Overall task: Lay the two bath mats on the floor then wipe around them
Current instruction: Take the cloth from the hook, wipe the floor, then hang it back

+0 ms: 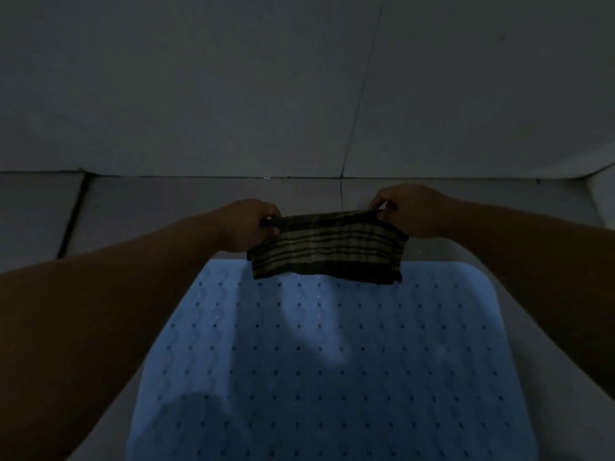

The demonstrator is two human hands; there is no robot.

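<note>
Our left hand (pixel 251 224) is closed in a pinch on the left top corner of a dark striped cloth (pixel 327 249), and our right hand (pixel 411 211) is closed the same way on the right top corner. Between them we hold the cloth stretched and hanging, folded into a short band, its lower edge reaching down over the far end of the blue bath mat (pixel 319 361). Whether that edge touches the mat or hangs just above it, we cannot tell in this dim light.

The blue mat lies flat on the floor (pixel 139 207) below our arms, perforated with rows of small holes, its far corners rounded and its near end running out of view. Beyond it the pale floor tiles meet the wall (pixel 199 94) close by.

As for progress, we judge one mat to be laid. We see only this one; a second mat is not in view, so we cannot say whether it is already down somewhere outside the frame. The striped cloth looks to us like the wiping rag rather than a mat, though its size folded leaves some doubt. If so, we are at the start of the wiping step, with the floor around the mat not yet touched by the cloth.
</note>
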